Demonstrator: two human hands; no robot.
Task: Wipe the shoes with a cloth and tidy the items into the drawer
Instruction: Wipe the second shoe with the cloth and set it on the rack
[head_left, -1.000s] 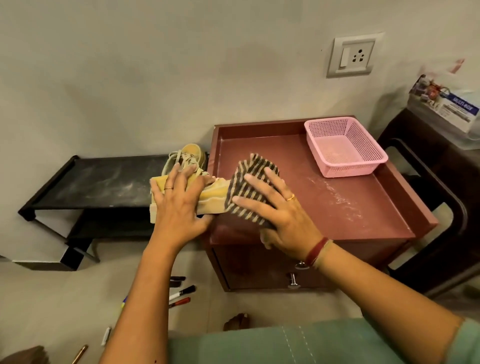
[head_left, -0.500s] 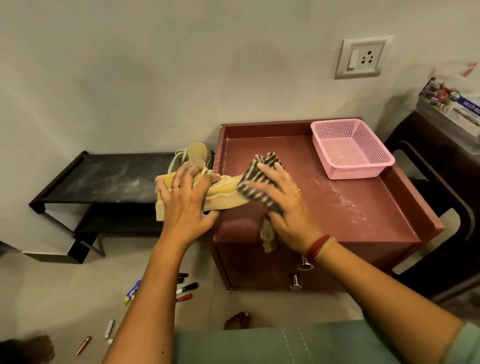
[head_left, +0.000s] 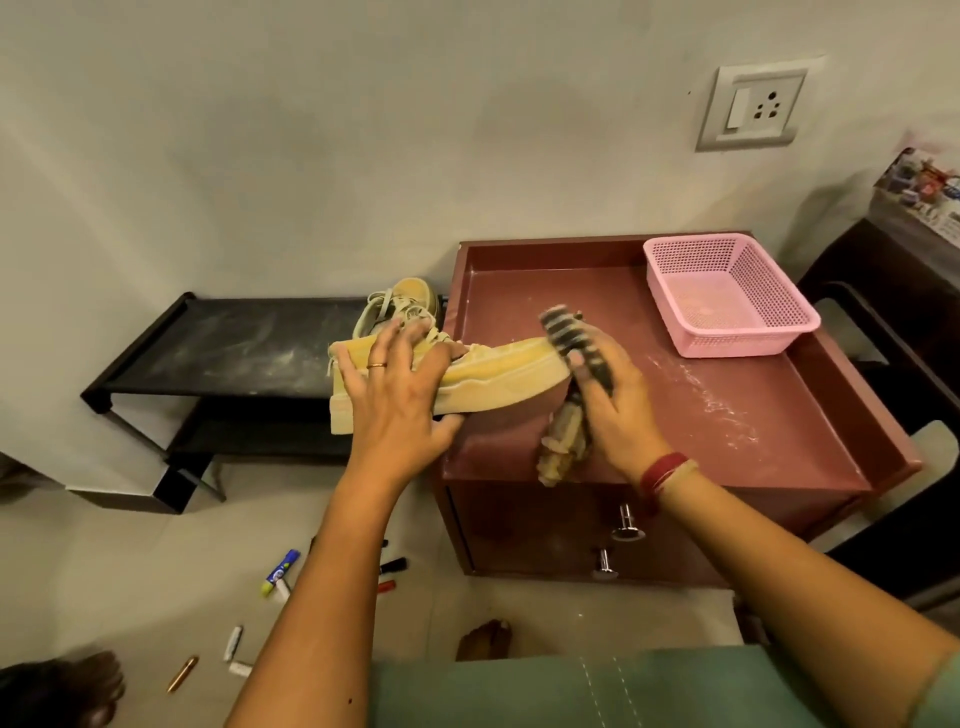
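My left hand (head_left: 400, 387) grips a yellow shoe (head_left: 498, 376) around its middle and holds it sideways over the left edge of the reddish-brown cabinet (head_left: 727, 405). At the shoe's toe, my right hand (head_left: 615, 402) holds a black-and-white striped cloth (head_left: 569, 338), and the cloth's pale end hangs below the hand. A second yellow shoe (head_left: 410, 301) with loose laces sits on the black rack (head_left: 234, 353) behind my left hand. The cabinet's drawer front (head_left: 545, 530) with two metal knobs (head_left: 626, 522) is closed.
A pink mesh basket (head_left: 727, 296) stands on the cabinet's back right corner. Markers and pens (head_left: 280, 571) lie scattered on the floor below the rack. A dark chair (head_left: 893, 332) stands right of the cabinet. White dust streaks the cabinet top.
The shoe's toe has come into view from under the cloth. My right hand has turned on edge with the cloth bunched in it, where it lay flat on the shoe before.
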